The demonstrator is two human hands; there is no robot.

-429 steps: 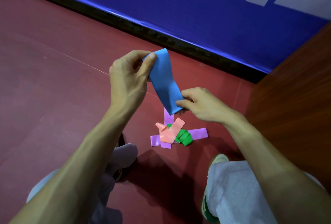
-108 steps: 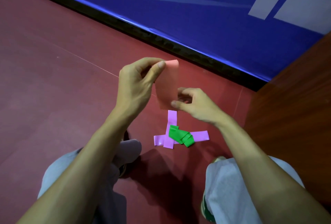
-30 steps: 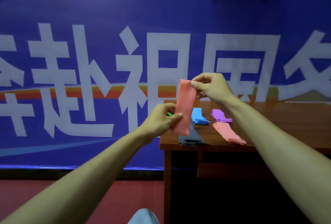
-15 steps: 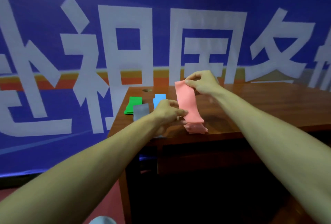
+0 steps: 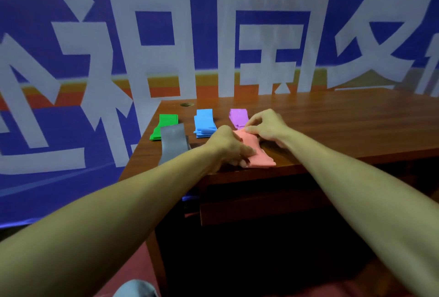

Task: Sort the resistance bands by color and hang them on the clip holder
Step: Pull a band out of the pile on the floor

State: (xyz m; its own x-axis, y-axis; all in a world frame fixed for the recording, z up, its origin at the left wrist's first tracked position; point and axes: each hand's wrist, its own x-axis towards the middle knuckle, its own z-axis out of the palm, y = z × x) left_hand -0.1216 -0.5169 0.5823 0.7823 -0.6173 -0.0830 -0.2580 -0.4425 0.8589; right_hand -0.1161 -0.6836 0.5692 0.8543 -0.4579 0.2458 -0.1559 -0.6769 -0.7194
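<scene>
1. Reaching forward with both bare arms, the person is working at the near left corner of a wooden table [image 5: 344, 125].
2. The salmon band [image 5: 260, 157] is lying flat on the tabletop, running from the near edge toward the far side. I cannot tell whether more bands of the same color are lying under it.
3. The left hand [image 5: 229, 145] is covering the near left part of the salmon band. Its fingers [image 5: 245, 154] are curling down over the band and grasping it.
4. The right hand [image 5: 266, 128] is sitting at the far end of the same band. Its thumb and forefinger are pinching that end, and its other fingers are arching loosely above the table.
5. Four other groups of bands are lying on the table, each apart from the salmon band:
   - The green bands [image 5: 165, 125] are lying farthest left, at the left edge of the table.
   - The gray bands [image 5: 173, 142] are overlapping the near right part of the green ones and reaching toward the near edge.
   - The blue bands [image 5: 204, 124] are lying stacked just beyond the left hand.
   - The purple bands [image 5: 237, 117] are lying just beyond the right hand, which is hiding their near end.
6. A blue banner [image 5: 118, 35] with large white characters is covering the wall behind the table.
7. A dark drawer front [image 5: 261, 204] is showing under the tabletop, below the two forearms.
</scene>
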